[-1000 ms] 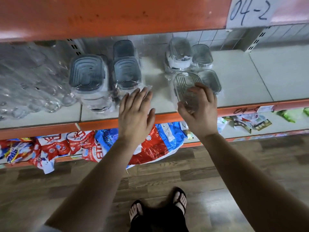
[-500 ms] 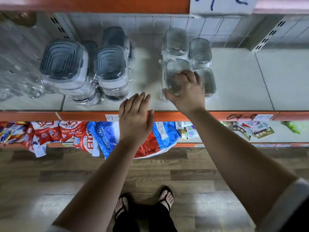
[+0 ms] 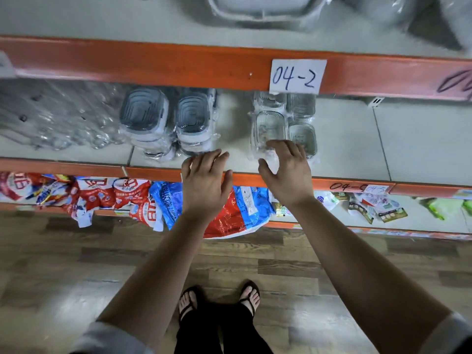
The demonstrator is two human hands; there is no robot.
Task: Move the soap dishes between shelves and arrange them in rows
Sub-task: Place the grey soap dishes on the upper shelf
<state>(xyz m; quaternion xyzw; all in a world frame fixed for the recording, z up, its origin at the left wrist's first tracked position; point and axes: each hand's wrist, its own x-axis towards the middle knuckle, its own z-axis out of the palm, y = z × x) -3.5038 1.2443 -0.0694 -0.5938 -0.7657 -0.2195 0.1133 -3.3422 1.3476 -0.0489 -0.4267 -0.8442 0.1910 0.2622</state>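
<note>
Both hands are out over the front edge of the middle shelf (image 3: 344,139). The left hand (image 3: 204,182) lies flat with straight fingers and holds nothing, just in front of the two stacks of grey dishes (image 3: 169,118). The right hand (image 3: 286,172) is spread and loosely bent, gripping nothing. Its fingertips (image 3: 274,144) are at the near rim of the front-left clear dish (image 3: 270,126); whether they touch it, I cannot tell. Four clear dishes (image 3: 284,118), each in plastic wrap, sit close together in two rows of two beneath the label (image 3: 297,76) reading 04-2. Bright bags (image 3: 143,203) crowd the shelf below.
</note>
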